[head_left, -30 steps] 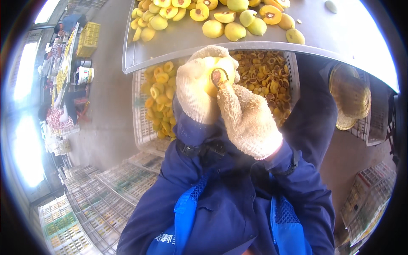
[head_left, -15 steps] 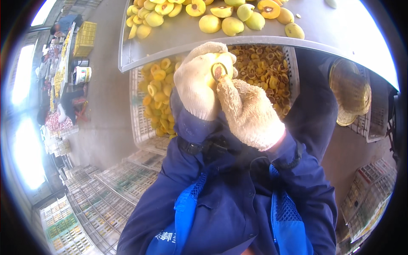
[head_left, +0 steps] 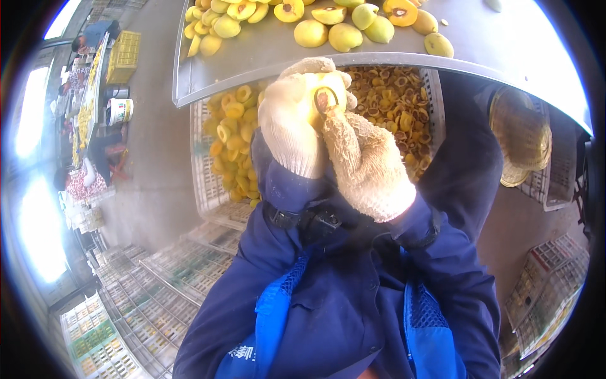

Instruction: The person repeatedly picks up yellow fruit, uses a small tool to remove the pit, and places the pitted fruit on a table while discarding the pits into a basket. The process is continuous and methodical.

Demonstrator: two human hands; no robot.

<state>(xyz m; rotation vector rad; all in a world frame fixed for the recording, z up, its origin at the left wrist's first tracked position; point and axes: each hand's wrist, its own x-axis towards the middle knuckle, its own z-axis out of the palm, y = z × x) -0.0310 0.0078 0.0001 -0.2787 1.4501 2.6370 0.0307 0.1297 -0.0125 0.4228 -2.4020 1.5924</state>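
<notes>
A yellow peach half (head_left: 323,80) lies in my left hand (head_left: 287,126), cut face and brown pit hollow turned up. That hand wears a pale knit glove and its fingers curl round the fruit. In a rougher, stained glove, my right hand (head_left: 372,169) grips a pitting tool with a dark loop blade (head_left: 336,96). The loop rests at the pit hollow; the tool's handle is hidden in the fist. Both hands are just off the metal table's near edge (head_left: 252,77), above a crate.
Whole and halved peaches (head_left: 344,36) sit on the table. Below are peach halves (head_left: 233,142) at left and brownish cut pieces (head_left: 394,95) at right, in a white crate (head_left: 201,161). Wicker baskets (head_left: 521,129) stand right, stacked crates (head_left: 164,278) lower left. People work at a far-left table.
Both hands have shifted very slightly up and left, still together on the peach half. The loop has moved a little in the pit hollow.
</notes>
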